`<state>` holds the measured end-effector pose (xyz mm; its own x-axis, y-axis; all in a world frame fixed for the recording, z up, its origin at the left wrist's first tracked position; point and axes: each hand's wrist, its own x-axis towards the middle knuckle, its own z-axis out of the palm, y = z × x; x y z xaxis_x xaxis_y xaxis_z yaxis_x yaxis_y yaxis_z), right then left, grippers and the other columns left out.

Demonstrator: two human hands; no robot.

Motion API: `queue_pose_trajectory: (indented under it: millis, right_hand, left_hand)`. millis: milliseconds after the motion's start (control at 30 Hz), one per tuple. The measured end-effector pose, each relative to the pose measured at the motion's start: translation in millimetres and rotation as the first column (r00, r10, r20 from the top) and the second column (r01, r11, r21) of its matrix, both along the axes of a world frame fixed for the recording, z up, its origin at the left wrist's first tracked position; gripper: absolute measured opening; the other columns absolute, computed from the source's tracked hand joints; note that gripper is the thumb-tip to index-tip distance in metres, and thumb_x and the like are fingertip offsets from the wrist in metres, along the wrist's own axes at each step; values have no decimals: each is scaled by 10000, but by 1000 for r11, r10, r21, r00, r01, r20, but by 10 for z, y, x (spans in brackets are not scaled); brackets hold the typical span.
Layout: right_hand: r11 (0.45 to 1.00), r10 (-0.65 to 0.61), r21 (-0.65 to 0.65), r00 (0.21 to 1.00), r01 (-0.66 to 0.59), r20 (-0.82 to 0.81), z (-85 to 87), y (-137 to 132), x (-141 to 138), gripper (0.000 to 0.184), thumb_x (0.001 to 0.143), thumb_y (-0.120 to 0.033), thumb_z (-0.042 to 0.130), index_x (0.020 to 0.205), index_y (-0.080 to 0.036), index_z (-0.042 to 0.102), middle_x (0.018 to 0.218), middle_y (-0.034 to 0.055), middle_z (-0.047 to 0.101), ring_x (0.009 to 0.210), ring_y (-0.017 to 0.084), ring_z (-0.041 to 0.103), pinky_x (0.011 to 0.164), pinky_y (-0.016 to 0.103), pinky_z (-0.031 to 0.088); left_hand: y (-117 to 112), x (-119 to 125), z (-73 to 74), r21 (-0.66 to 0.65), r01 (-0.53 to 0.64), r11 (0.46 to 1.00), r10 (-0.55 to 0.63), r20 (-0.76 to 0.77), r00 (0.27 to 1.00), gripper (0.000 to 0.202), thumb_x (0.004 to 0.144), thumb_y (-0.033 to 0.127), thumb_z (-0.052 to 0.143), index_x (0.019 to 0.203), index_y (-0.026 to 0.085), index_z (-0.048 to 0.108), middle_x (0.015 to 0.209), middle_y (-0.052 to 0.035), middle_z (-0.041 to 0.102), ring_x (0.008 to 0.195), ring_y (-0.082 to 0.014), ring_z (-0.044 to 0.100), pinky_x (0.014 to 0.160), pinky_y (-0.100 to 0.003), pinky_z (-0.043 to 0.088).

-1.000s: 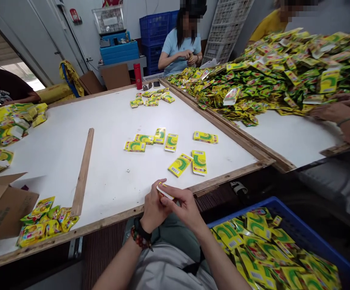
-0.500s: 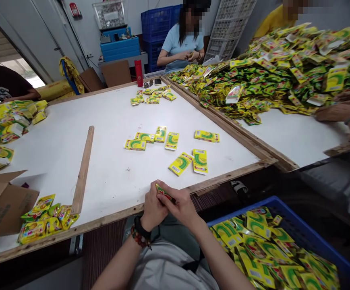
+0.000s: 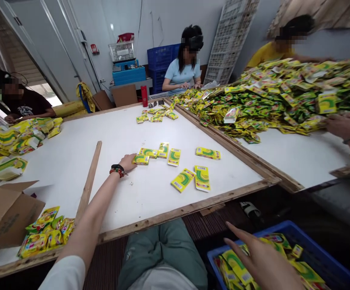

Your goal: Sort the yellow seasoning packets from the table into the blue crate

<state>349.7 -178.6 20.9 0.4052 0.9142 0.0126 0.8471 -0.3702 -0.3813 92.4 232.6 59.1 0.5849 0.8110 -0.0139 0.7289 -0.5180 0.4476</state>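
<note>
The left hand (image 3: 127, 162) lies open, fingertips touching a yellow packet (image 3: 141, 160) on the surface (image 3: 72, 193). The right hand (image 3: 261, 259) hovers open above a blue crate (image 3: 289, 226).

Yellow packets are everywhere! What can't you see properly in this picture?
Head view: the words on the packets are too small to read.
Head view: the left hand covers part of the packet under it.
Head view: the right hand and the bottom edge hide much of the blue crate.
Head view: the right edge cuts off the big pile.
</note>
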Motion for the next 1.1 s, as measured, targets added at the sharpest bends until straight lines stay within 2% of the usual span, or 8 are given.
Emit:
queue_pose_trajectory:
  millis: [133,300,467,667,767,900,1000,1100]
  right_hand:
    - [934,144,329,990,-140,12,-51,522,-505,374,926,-311,459,1230,-217,656,1206,124,684,1067,287,674,853,400,586]
    - [824,268,460,943,-329,195,4,1312,-1069,526,896,-116,451,1421,-158,457,1466,194,436,1381,365,356,1067,611,365]
    - [779,439,594,852,-201,-286,-72,1513,-1409,502,943,-129,375,1440,-177,429,1317,151,608,1187,250,601,985,424,514]
    - [887,389,407,122,220,-913,-138,1232,-1407,453,766,-395,682,1183,-220,682,1138,91,721,1032,282,680,958,474,514]
    - [907,270,248,-19,340,-963,-14,1229,-1326,389,751,-486,678,999,-197,759,1043,83,752,998,293,684,957,478,504]
    - [914,246,243,34,325,-969,159,1262,-1281,391,736,-468,706,1018,-202,762,1084,62,742,1066,294,657,1009,465,459]
    - [899,342,398,274,184,-899,209,1193,-1276,388,812,-443,651,1138,-242,715,1193,49,698,1139,285,621,1027,453,439]
    - [885,356,458,509,86,-784,203,1115,-1263,351,866,-400,602,1163,-242,701,1175,59,705,1049,270,668,934,404,507]
  left_hand:
    - [-184,24,4,-58,52,997,-54,-33,998,406,603,317,741,946,114,663,962,-112,690,880,-258,596,768,-312,451]
    - [-1049,-52,103,-158,167,973,-162,44,986,361,657,392,732,937,173,667,872,-35,697,775,-196,618,691,-269,457]
    - [-1904,-12,-73,-196,-227,954,299,563,770,630,702,378,727,1253,206,476,1044,-56,654,822,-176,641,767,-304,515]
    - [-2423,195,-472,-202,-336,920,386,612,690,649,812,317,615,1368,192,302,1243,-137,570,1032,-229,614,854,-354,507]
    - [-2554,253,-592,-77,-278,957,265,620,739,600,770,307,640,1291,217,356,1184,-111,593,987,-236,634,827,-368,517]
    - [-2602,285,-673,127,-130,983,18,642,767,531,746,294,624,1202,217,363,1211,-131,570,1073,-271,613,852,-415,518]
    - [-2569,276,-616,59,-47,997,0,617,787,658,766,316,615,1318,190,282,1317,-176,506,1151,-286,578,882,-420,511]
    - [-2540,258,-536,-56,4,998,27,541,840,546,759,317,612,1242,195,387,1112,-116,623,887,-243,662,730,-364,532]
